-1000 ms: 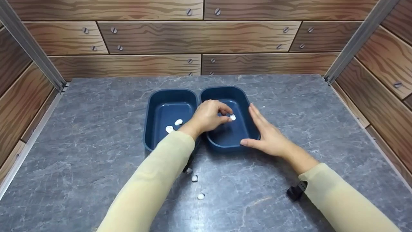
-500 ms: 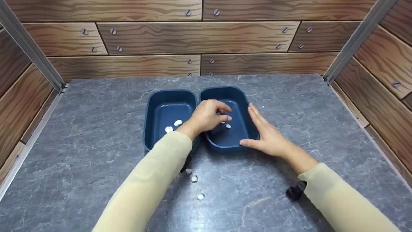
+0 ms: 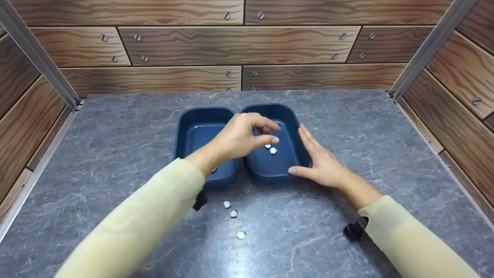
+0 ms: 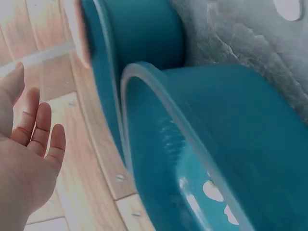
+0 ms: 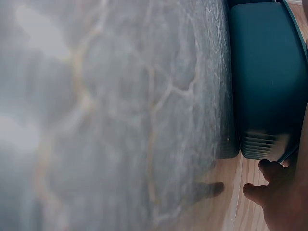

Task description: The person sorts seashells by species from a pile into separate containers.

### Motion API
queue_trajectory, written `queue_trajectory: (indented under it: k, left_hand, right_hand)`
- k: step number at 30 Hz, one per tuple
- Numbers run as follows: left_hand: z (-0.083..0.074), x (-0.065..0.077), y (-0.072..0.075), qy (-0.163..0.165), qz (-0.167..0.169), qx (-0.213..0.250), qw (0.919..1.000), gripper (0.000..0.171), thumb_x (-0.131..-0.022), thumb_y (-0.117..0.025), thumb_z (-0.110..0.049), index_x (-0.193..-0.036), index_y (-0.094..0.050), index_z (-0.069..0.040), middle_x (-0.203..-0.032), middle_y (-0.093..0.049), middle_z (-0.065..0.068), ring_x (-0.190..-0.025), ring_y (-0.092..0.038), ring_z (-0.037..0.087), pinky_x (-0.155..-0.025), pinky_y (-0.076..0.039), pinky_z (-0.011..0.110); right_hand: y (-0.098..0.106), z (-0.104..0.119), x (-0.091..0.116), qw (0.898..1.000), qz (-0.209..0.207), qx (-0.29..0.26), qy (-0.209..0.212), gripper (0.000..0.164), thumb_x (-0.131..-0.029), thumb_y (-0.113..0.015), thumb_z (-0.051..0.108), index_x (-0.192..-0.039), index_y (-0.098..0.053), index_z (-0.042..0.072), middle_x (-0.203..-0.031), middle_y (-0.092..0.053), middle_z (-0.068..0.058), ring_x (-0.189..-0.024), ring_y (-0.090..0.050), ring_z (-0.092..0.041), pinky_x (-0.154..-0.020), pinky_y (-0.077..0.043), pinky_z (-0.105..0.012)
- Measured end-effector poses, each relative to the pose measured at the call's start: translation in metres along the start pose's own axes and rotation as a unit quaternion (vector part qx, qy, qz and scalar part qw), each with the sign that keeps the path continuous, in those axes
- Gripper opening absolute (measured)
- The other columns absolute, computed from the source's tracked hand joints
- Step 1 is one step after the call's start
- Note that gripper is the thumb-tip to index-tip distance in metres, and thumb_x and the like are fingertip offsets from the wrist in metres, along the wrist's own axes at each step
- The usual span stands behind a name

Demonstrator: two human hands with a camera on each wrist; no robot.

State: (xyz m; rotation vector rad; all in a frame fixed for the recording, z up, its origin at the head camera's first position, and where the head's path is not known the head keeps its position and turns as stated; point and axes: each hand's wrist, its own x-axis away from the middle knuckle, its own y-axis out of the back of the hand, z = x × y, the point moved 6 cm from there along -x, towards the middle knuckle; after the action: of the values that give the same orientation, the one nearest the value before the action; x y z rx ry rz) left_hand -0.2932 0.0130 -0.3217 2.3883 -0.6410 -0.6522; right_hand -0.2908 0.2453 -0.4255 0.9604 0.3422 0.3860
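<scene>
Two dark blue rectangular containers stand side by side in the head view. Above the inner rims hovers my left hand, thumb and fingers apart with nothing between them. Below its thumb, two small white pebble-like pieces lie on the floor of the right container. My right hand rests against that container's right side, fingers extended along the wall and thumb at the near corner. The left container is partly covered by my left forearm; two white pieces show inside it in the left wrist view.
Several more white pieces lie in a loose line on the grey marbled table, in front of the containers. Wood-patterned walls enclose the back and sides, with metal posts at the corners.
My left hand has let go of a white piece, which dropped into the right container. The hand has then risen slightly, fingers spreading, while its forearm swung left. My right hand stays put.
</scene>
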Motion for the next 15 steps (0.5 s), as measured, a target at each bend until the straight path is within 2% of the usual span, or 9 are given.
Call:
queue_trajectory:
  k: [5,10,15]
  left_hand:
    - [-0.014,0.027,0.002,-0.043,0.001,0.034,0.9985,0.026,-0.097,-0.081,-0.022,-0.121,-0.081,-0.012,-0.106,-0.074,0.000,-0.096,-0.066,0.009,-0.084,-0.057,0.031]
    - [-0.018,0.054,0.001,-0.084,-0.008,0.061,0.9946,0.024,-0.095,-0.084,-0.020,-0.117,-0.082,-0.011,-0.101,-0.076,0.000,-0.092,-0.068,0.010,-0.081,-0.059,0.036]
    - [-0.012,0.087,-0.001,-0.069,-0.005,0.101,0.9925,0.024,-0.095,-0.084,-0.020,-0.117,-0.082,-0.012,-0.101,-0.075,-0.004,-0.091,-0.067,0.013,-0.081,-0.059,0.036]
  right_hand:
    - [0.002,-0.001,0.001,1.000,-0.005,0.006,0.004,0.114,-0.094,-0.077,0.053,-0.172,-0.006,0.009,-0.179,0.000,-0.010,-0.160,-0.016,-0.041,-0.123,-0.021,-0.066]
    - [0.002,0.001,0.001,1.000,-0.008,0.007,0.004,0.115,-0.093,-0.077,0.053,-0.172,-0.006,0.009,-0.178,-0.001,-0.011,-0.159,-0.016,-0.042,-0.123,-0.021,-0.066]
    - [0.000,0.003,0.001,1.000,-0.008,0.007,-0.003,0.116,-0.093,-0.078,0.054,-0.172,-0.005,0.010,-0.178,0.000,-0.010,-0.159,-0.017,-0.043,-0.123,-0.021,-0.068]
